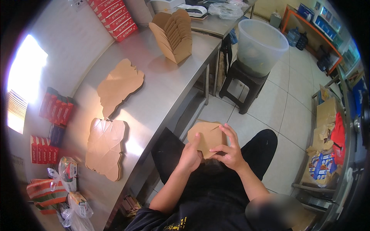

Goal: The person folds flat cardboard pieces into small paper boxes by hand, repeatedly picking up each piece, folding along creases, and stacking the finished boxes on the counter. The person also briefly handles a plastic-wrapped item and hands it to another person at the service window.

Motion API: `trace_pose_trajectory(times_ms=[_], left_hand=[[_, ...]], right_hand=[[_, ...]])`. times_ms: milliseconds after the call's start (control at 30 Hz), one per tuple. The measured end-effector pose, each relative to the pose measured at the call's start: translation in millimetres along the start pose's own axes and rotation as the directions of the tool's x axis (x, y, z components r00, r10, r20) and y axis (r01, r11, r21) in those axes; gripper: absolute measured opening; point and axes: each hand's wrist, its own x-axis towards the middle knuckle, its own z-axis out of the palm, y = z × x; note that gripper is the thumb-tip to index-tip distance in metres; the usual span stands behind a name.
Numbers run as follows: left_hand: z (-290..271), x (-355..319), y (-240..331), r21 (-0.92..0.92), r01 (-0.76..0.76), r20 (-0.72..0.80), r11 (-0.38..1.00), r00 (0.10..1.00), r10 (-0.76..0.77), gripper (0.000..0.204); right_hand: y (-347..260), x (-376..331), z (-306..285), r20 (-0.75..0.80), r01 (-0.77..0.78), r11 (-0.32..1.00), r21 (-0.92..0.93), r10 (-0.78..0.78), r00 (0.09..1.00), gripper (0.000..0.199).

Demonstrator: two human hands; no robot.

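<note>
1. Flat brown blanks (pixel 105 152) lie in two piles on the steel table (pixel 156 92).
2. Nested boxes (pixel 175 40) stand toward its far end.
3. The left hand (pixel 190 156), partly curled, holds the box's left side, thumb on its face; the other fingers are mostly hidden.
4. That brown box (pixel 206 138) sits between both hands, off the table.
5. The right hand (pixel 230 153), half open, grips its right edge; best press creases evenly, bracing behind.
</note>
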Motion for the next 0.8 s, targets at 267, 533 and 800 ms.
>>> trace_pose_trajectory(times_ms=[267, 533, 800], left_hand=[[-13, -3, 12, 0.322, -0.199, 0.173, 0.926, 0.974, 0.149, 0.041], [2, -11, 20, 0.213, -0.102, 0.077, 0.972, 0.993, 0.087, 0.048], [-3, -9, 16, 0.131, -0.026, 0.086, 0.991, 0.996, 0.015, 0.052]], right_hand=[[-16, 2, 19, -0.055, -0.503, 0.743, 0.441, 0.582, 0.812, 0.018], [-26, 8, 30, -0.143, -0.41, 0.729, 0.548, 0.565, 0.813, 0.021], [-26, 9, 21, -0.136, -0.373, 0.718, 0.588, 0.542, 0.829, 0.02]])
